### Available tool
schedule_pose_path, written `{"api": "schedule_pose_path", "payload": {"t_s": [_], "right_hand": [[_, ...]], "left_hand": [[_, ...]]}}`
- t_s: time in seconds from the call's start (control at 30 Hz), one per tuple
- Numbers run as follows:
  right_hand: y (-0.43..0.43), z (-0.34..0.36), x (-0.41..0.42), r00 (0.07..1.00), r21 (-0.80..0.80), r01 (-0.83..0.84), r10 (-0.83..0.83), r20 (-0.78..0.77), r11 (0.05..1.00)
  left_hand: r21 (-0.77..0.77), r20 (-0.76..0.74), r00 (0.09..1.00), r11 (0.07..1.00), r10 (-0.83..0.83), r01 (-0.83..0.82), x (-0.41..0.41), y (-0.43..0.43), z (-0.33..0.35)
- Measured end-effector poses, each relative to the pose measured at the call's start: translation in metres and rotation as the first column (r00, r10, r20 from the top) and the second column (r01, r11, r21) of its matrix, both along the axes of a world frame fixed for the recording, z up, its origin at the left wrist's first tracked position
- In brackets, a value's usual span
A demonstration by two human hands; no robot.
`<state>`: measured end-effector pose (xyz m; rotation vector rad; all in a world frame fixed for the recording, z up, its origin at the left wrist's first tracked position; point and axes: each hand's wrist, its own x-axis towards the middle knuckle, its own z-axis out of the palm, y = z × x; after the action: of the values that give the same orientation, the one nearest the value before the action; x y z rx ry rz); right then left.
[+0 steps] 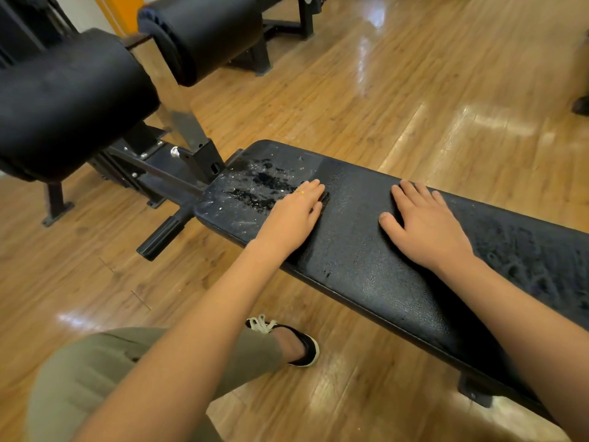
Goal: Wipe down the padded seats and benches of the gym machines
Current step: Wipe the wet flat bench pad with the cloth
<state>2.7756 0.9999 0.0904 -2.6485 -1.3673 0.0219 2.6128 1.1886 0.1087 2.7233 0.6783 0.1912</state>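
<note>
A long black padded bench (pixel 360 260) runs from the centre to the lower right. Its left end carries a dusty, wet-looking smeared patch (pixel 255 186). My left hand (pixel 291 215) lies flat on the pad at the edge of that patch, fingers straight. A small dark edge shows under its fingertips; I cannot tell whether it is a cloth. My right hand (pixel 424 224) rests flat on the pad further right, fingers spread and holding nothing.
Two thick black roller pads (pixel 63 103) (pixel 204 33) on a steel post (pixel 181 122) rise past the bench's left end. A black handle bar (pixel 162 234) sticks out below. My knee (pixel 105 378) and shoe (pixel 302 342) are on the wooden floor (pixel 414 90).
</note>
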Motion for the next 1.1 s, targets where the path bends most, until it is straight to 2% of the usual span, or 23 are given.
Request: {"api": "schedule_pose_path", "payload": {"t_s": [0.23,0.37,0.53,0.73,0.93,1.1], "right_hand": [[0.0,0.0,0.001,1.0,0.004,0.0,0.0,0.0,1.0],[0.0,0.001,0.0,1.0,0.013,-0.005,0.005,0.005,1.0],[0.001,0.0,0.001,1.0,0.007,-0.001,0.001,0.01,1.0],[0.002,-0.004,0.003,0.999,-0.016,-0.006,0.007,0.04,1.0],[0.002,-0.004,0.003,0.999,-0.026,0.006,-0.005,0.034,1.0],[0.001,-0.003,0.002,1.0,-0.029,0.008,-0.007,0.023,1.0]], "left_hand": [[-0.022,0.067,0.996,0.998,0.067,-0.066,-0.1,-0.03,-0.005],[-0.004,0.076,0.993,0.996,0.092,-0.092,-0.108,-0.032,-0.008],[-0.005,0.059,0.998,0.999,0.039,-0.038,-0.069,-0.023,-0.005],[0.064,0.008,0.999,0.997,-0.042,0.041,0.02,0.0,0.0],[0.104,-0.026,1.0,0.994,-0.018,0.02,0.091,0.028,0.008],[0.057,0.009,1.0,0.998,0.004,-0.005,0.096,0.029,0.005]]}}
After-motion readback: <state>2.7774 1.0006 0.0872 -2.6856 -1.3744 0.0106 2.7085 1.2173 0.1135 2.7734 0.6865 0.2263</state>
